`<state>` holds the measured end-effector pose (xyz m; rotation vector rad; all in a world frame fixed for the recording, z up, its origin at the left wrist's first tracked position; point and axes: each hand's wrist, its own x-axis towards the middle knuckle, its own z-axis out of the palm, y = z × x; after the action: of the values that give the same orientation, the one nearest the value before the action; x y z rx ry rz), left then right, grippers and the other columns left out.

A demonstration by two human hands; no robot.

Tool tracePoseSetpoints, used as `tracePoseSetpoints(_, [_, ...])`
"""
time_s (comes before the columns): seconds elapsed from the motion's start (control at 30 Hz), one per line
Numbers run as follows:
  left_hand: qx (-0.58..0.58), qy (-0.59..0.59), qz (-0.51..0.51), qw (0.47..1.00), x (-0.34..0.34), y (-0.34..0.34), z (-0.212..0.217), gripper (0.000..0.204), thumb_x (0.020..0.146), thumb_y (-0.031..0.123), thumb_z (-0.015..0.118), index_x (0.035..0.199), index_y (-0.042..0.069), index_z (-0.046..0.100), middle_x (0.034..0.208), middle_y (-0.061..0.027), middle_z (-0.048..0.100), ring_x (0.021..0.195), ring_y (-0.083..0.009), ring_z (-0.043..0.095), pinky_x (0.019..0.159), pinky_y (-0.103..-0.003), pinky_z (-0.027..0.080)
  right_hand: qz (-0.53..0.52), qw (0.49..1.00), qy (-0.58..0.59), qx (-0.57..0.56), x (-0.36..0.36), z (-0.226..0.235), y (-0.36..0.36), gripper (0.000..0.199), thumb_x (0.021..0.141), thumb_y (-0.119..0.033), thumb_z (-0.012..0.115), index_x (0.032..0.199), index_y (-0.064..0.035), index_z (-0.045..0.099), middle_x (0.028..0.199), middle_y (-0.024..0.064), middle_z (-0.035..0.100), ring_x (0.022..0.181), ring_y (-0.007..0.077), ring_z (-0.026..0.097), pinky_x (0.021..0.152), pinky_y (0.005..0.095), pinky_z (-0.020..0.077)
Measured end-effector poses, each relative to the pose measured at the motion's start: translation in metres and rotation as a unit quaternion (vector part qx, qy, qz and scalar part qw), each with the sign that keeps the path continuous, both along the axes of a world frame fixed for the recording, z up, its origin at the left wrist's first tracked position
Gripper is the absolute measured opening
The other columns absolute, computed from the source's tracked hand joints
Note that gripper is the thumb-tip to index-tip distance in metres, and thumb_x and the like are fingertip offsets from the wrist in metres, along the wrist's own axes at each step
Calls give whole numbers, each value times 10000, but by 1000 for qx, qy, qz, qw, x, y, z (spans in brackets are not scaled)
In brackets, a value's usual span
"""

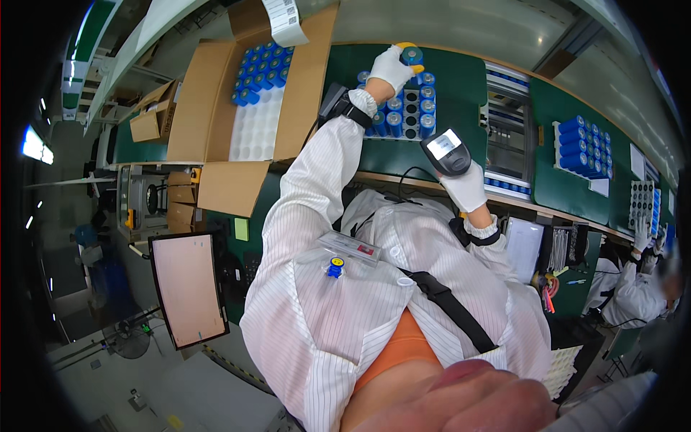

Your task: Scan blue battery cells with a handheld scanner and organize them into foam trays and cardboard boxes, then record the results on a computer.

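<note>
My left hand (392, 70), in a white glove with yellow fingertips, is closed round a blue cylindrical battery cell (412, 55) at the far side of the green bench. Just below it stands a group of similar blue cells (427, 106) upright in a tray with round holes (411, 121); several holes in one column hold no cell. My right hand (466, 189), also gloved, grips a black handheld barcode scanner (448, 160) by its handle, near the tray's front right corner. The scanner's head points toward the cells. Its handle is mostly hidden in my palm.
An open cardboard box (282, 137) to the left holds blue cells in a white holed tray (253, 137). Metal rails of a conveyor (509, 115) run right of the tray. Farther right stands another block of blue cells (584, 147). A monitor (188, 288) is at lower left; a co-worker (637, 288) sits at right.
</note>
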<state>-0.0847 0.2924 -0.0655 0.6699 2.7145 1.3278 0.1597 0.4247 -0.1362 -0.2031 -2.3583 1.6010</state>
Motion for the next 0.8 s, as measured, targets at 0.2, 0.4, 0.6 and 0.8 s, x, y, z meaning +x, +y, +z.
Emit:
tracePoseSetpoints(0.2, [-124, 28, -29, 991, -38, 4, -49, 479, 803, 90, 757, 1245, -20, 609, 1125, -203, 688, 996, -338, 680, 907, -333, 536, -61, 998, -29, -5, 15, -8, 16, 271, 708, -148, 822, 895, 3, 697, 836, 170, 727, 790, 301, 723, 694, 341, 550])
tracePoseSetpoints(0.4, [-175, 16, -34, 984, -46, 7, -104, 516, 798, 121, 743, 1284, 18, 604, 1280, -212, 624, 1206, -338, 583, 1063, -402, 426, -93, 995, -44, -2, 16, 1, 14, 270, 715, -139, 817, 904, 10, 695, 848, 171, 730, 806, 295, 728, 699, 332, 549])
tracePoseSetpoints(0.6, [-306, 72, -12, 949, -44, 7, -129, 391, 826, 238, 755, 1211, 213, 693, 1365, -17, 590, 1412, -262, 374, 1188, -574, 137, -76, 996, -44, 9, 13, -5, 12, 271, 725, -140, 814, 923, 5, 698, 859, 166, 733, 804, 279, 729, 703, 331, 547])
tracePoseSetpoints(0.8, [-346, 19, 5, 938, -38, 14, -104, 444, 824, 349, 776, 1238, 222, 680, 1390, -42, 566, 1400, -313, 377, 1176, -593, 149, -73, 995, -62, 14, 10, -4, 11, 247, 755, -132, 795, 939, 5, 703, 865, 158, 738, 804, 260, 728, 713, 319, 541])
